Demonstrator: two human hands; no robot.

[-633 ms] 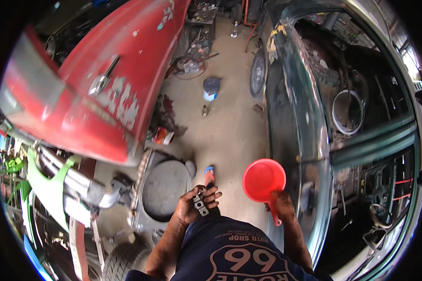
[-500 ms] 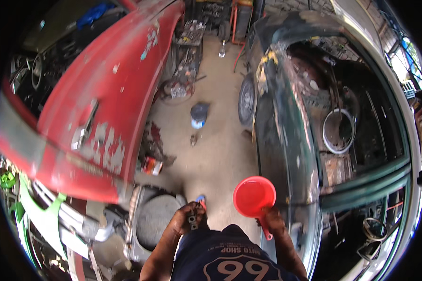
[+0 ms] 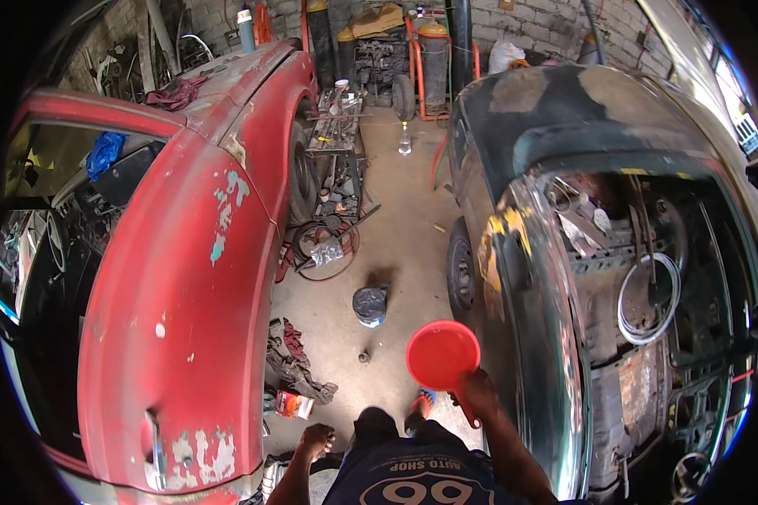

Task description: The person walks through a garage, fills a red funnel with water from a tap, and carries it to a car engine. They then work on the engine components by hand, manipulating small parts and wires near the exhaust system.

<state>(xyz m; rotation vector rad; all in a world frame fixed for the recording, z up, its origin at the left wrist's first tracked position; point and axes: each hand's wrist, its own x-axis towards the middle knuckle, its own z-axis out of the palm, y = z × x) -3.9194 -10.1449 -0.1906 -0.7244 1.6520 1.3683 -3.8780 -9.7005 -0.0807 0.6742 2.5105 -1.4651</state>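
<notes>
A red plastic dipper (image 3: 440, 357) with a round bowl and a straight handle is held out in front of me. My right hand (image 3: 477, 396) is closed round its handle, bowl facing up. Clear liquid seems to lie in it. Low on the left, my left hand (image 3: 317, 438) has its fingers curled; what they hold, if anything, is hidden. Beyond the dipper, a bucket covered with dark plastic (image 3: 370, 305) stands on the concrete floor, and a small metal part (image 3: 364, 357) lies nearer.
A red car body (image 3: 177, 320) with chipped paint flanks me on the left, a dark green stripped car (image 3: 531, 337) on the right. Rags (image 3: 299, 362), a coiled hose (image 3: 333, 261), a tool-laden rack (image 3: 337, 135) and a clear bottle (image 3: 405, 139) stand along the aisle.
The view has tilted up and moved forward along the aisle. My left hand has lowered and the dark metal piece seen at it no longer shows. My right hand still holds the dipper.
</notes>
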